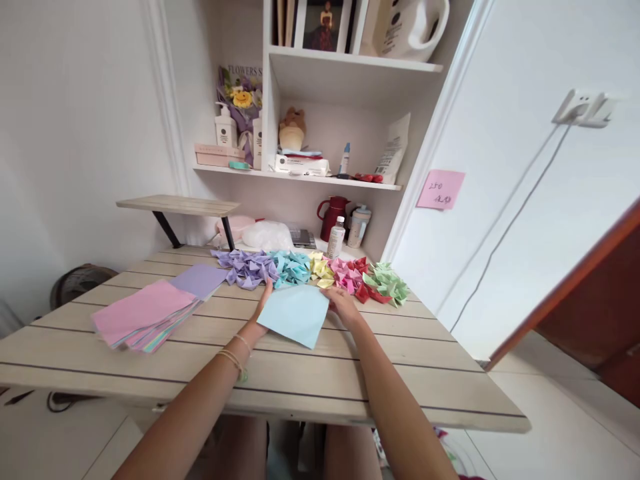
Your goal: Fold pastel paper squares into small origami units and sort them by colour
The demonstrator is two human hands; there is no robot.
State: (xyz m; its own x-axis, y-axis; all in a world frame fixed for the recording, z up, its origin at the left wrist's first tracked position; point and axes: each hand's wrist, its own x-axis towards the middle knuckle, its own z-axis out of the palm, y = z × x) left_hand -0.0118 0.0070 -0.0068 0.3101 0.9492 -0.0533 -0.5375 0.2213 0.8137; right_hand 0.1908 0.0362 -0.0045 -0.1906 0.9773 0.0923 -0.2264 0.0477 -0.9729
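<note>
A light blue square sheet of paper [295, 315] is held up at a slant over the middle of the table. My left hand [263, 304] grips its left edge, thumb up and the other fingers mostly hidden by the sheet. At the upper right corner, my right hand [342, 306] pinches the paper. Just beyond lie heaps of folded paper pieces: purple [250, 268], blue [290, 268], yellow [321, 269], pink [345, 275], red [373, 293] and green [389, 283]. To the left, a fanned stack of coloured paper [145, 310] rests beside purple sheets [199, 281].
The slatted wooden table [425, 373] carries a small raised shelf [177, 205] at back left. Behind the heaps stand a clear bottle [337, 238], a dark red jug [333, 217] and a tumbler [359, 227]. A plastic bag [269, 236] lies near them, below white shelving [320, 180].
</note>
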